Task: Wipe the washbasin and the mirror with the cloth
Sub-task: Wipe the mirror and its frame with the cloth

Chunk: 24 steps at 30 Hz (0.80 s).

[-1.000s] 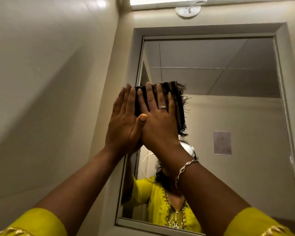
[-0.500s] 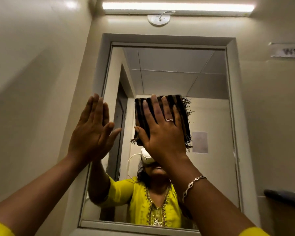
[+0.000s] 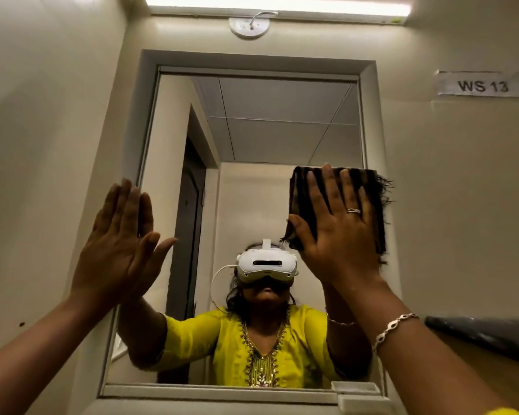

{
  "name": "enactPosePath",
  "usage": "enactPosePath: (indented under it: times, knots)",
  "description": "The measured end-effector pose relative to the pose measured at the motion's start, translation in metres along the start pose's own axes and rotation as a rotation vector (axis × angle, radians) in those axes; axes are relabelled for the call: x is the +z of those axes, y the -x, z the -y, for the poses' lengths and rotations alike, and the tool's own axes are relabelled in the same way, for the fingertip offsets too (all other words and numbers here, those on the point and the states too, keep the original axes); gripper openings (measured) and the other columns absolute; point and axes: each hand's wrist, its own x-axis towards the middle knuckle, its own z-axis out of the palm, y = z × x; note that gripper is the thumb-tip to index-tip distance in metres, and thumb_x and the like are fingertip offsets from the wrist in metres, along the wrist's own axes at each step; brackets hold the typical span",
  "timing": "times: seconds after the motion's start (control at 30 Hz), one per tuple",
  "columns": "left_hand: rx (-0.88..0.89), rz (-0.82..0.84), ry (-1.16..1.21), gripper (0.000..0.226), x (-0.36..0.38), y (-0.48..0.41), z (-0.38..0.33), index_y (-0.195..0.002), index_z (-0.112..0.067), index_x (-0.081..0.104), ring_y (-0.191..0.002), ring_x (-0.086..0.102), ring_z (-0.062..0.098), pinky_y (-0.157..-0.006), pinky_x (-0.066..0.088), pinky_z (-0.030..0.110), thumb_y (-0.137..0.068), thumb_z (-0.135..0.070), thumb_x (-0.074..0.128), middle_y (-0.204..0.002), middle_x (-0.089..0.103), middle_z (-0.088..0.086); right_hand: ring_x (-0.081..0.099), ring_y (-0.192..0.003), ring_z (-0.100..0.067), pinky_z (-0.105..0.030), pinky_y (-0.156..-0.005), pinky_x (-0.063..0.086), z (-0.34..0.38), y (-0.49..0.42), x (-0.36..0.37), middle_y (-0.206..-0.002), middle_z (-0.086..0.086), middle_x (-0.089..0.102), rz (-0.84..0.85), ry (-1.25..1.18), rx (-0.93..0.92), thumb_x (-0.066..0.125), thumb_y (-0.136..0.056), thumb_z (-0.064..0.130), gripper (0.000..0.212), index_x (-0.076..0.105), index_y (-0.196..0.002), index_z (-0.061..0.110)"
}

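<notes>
The folded dark brown striped cloth with frayed fringe (image 3: 369,202) looks soft, light and limp; it would likely slide or bunch under weak pressure, so a flat palm over its middle suits it better than a pinch. The right hand (image 3: 339,232) lies spread wide and flat on it, pressing it to the grey-framed wall mirror (image 3: 282,139) near the frame's right side. The left hand (image 3: 117,250), flat-fingered and empty, rests at the mirror's left edge.
</notes>
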Motion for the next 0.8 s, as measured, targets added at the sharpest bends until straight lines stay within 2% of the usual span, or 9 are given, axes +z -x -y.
enactPosePath:
  times: [0.17, 0.43, 0.5, 0.63, 0.73, 0.8]
  knots:
    - [-0.005, -0.012, 0.021, 0.076, 0.001, 0.004, 0.001, -0.147, -0.001, 0.009, -0.145, -0.010, 0.008, -0.117, -0.005, 0.018, -0.095, -0.057, 0.008, -0.157, 0.007, 0.015, 0.015, -0.142, -0.030, -0.045, -0.113, 0.009, -0.001, 0.003, 0.002, -0.154, -0.010, 0.020, -0.025, 0.017, 0.076, 0.020, -0.092, 0.055, 0.066, 0.025, -0.146, 0.019]
    - [-0.040, -0.065, 0.071, 0.081, 0.000, 0.006, -0.006, -0.145, 0.003, 0.016, -0.144, -0.010, 0.002, -0.116, -0.001, 0.014, -0.095, -0.060, 0.010, -0.155, 0.014, 0.018, 0.020, -0.139, -0.038, -0.045, -0.110, 0.007, 0.040, 0.015, 0.007, -0.152, -0.016, 0.023, -0.065, 0.036, 0.322, 0.021, -0.093, 0.050, 0.065, 0.025, -0.145, 0.011]
    - [-0.044, -0.072, 0.058, 0.081, 0.001, 0.006, -0.006, -0.145, 0.003, 0.016, -0.144, -0.008, 0.005, -0.117, -0.001, 0.015, -0.094, -0.060, 0.014, -0.154, 0.014, 0.018, 0.019, -0.140, -0.038, -0.046, -0.110, 0.006, 0.052, 0.016, 0.008, -0.152, -0.017, 0.022, -0.054, 0.032, 0.334, 0.019, -0.093, 0.050, 0.066, 0.024, -0.146, 0.011]
    - [-0.048, -0.044, 0.029, 0.084, 0.002, 0.006, -0.005, -0.146, 0.002, 0.017, -0.145, 0.003, 0.023, -0.119, 0.000, 0.019, -0.092, -0.062, 0.021, -0.155, 0.012, 0.019, 0.020, -0.139, -0.040, -0.048, -0.110, 0.007, 0.081, 0.016, 0.012, -0.151, -0.018, 0.024, -0.044, 0.022, 0.299, 0.022, -0.092, 0.048, 0.065, 0.026, -0.145, 0.010]
    - [-0.045, -0.086, 0.117, 0.086, -0.001, 0.006, -0.008, -0.144, 0.004, 0.018, -0.143, 0.008, 0.023, -0.117, 0.004, 0.018, -0.092, -0.065, 0.017, -0.153, 0.016, 0.020, 0.021, -0.138, -0.040, -0.051, -0.109, 0.010, 0.108, 0.014, 0.015, -0.151, -0.018, 0.026, -0.025, 0.014, 0.278, 0.023, -0.092, 0.048, 0.065, 0.028, -0.144, 0.009]
    - [-0.054, -0.092, 0.173, 0.089, -0.003, 0.007, -0.010, -0.143, 0.005, 0.018, -0.142, 0.010, 0.024, -0.116, 0.011, 0.022, -0.091, -0.067, 0.014, -0.153, 0.018, 0.021, 0.022, -0.138, -0.040, -0.051, -0.109, 0.011, 0.125, 0.012, 0.017, -0.151, -0.018, 0.026, -0.009, 0.006, 0.248, 0.021, -0.092, 0.048, 0.066, 0.028, -0.144, 0.010]
